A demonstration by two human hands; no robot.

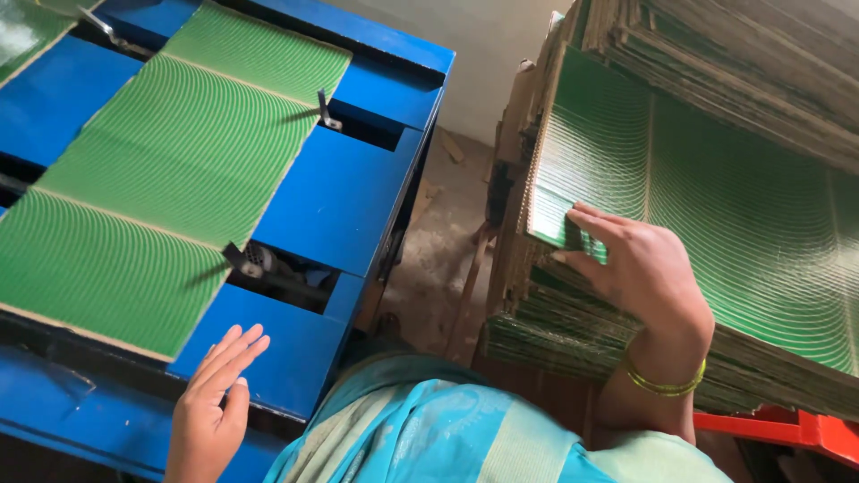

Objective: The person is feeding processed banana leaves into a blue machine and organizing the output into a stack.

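My right hand (637, 268) grips the near-left corner of the top green patterned cardboard sheet (716, 197) on a tall stack of such sheets (555, 331) at the right; fingers curl over the sheet's edge. A yellow bangle circles that wrist. My left hand (213, 404) lies flat and open on the blue machine bed (331, 197), fingers together, holding nothing. Just beyond it another green sheet (170, 170) lies flat across the blue bed, creased into panels.
Two small metal guide tabs (327, 111) (234, 258) stand along the right edge of the sheet on the bed. A gap with concrete floor (438, 241) separates machine and stack. More stacked sheets (743, 63) lean behind. An orange frame (787, 427) sits under the stack.
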